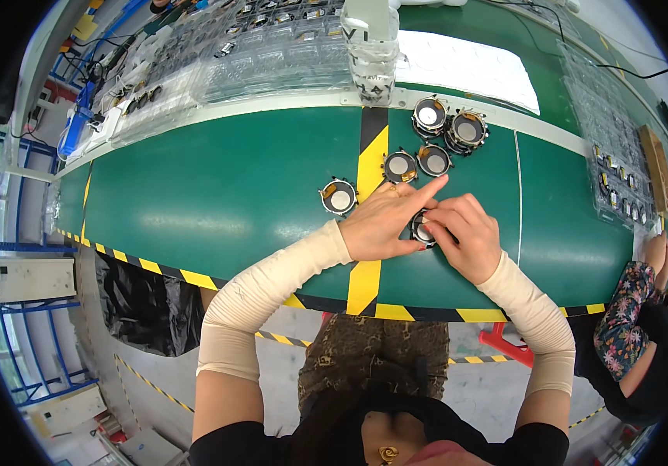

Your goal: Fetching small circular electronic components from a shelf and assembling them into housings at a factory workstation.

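A small round black-and-silver module (422, 231), like the inside of a watch, is between my two hands, low over the green table. My left hand (380, 224) steadies its left side with the thumb, and its index finger stretches out past the module. My right hand (467, 234) bends over it with thumb and fingers pinched at the module's face; what the fingertips grip there is partly hidden. Just beyond my hands sit two similar modules, one module (400, 166) left and one module (433, 160) right. Another module (339, 196) lies left of my left wrist.
Farther back are a module (429, 115) and a stack of modules (467, 130). A wrapped post (371, 58) rises behind the green table (217, 186). Clear plastic trays (264, 66) lie beyond the rail. Another person's patterned sleeve (625, 318) is at the right.
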`<state>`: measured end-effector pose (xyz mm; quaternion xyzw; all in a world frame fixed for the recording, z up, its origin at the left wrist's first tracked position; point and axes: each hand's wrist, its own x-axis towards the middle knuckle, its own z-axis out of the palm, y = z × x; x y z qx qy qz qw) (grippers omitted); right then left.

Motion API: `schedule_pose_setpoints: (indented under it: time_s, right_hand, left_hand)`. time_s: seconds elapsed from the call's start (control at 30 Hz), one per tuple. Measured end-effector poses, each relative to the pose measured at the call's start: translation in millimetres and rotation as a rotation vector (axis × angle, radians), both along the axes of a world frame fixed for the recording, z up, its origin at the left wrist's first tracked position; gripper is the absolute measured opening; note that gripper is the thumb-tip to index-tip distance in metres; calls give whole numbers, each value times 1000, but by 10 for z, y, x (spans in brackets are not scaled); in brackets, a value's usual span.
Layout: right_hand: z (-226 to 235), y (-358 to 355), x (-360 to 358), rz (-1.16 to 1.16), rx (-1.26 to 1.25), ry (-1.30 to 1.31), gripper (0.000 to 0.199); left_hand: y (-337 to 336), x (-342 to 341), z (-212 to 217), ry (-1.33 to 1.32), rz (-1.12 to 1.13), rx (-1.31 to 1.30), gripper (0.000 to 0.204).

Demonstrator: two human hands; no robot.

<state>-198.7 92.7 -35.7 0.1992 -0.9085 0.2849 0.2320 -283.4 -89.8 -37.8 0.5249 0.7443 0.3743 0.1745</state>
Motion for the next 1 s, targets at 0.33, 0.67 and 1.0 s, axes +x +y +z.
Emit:
schedule_pose_setpoints:
  time_s: [0.33, 0.67, 1.0]
  right_hand:
    - [11, 173, 104, 135, 145, -130, 26]
    - [-41, 129, 91, 164, 106, -70, 17]
    - [-101, 184, 121, 186, 62, -12, 18]
  left_hand:
    - [-182, -65, -24, 32, 75, 176, 38]
    - [-153, -125, 5, 757, -43, 156, 20]
    - [-102, 1, 28, 411, 75, 232, 11]
